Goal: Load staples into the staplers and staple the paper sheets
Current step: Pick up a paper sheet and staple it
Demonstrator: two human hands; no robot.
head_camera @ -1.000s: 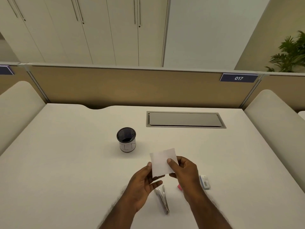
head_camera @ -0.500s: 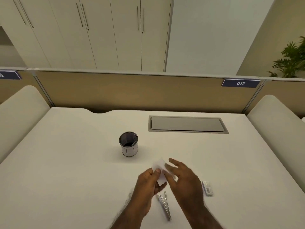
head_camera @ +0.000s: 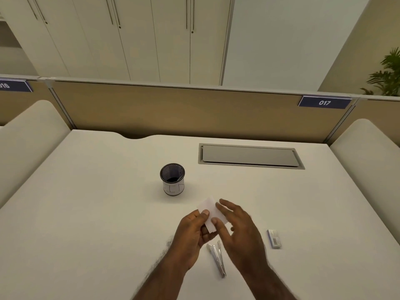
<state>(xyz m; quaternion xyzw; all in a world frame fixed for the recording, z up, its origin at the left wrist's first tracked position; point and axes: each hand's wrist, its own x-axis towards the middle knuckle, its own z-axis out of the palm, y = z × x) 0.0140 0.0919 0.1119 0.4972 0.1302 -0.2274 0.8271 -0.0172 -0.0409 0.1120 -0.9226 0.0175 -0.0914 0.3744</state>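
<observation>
A blue sign [head_camera: 324,102] on the partition reads "017"; another blue sign [head_camera: 15,85] at left shows "016".

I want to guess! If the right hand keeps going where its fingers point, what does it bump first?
Probably the paper sheet right at the right hand fingertips; beyond it, the mesh pen cup.

Cup [head_camera: 172,179] standing on bench [head_camera: 86,213], behind paper sheets [head_camera: 208,210]; stapler [head_camera: 217,257] lying nearest; staple box [head_camera: 274,238] lying rightward.
</observation>
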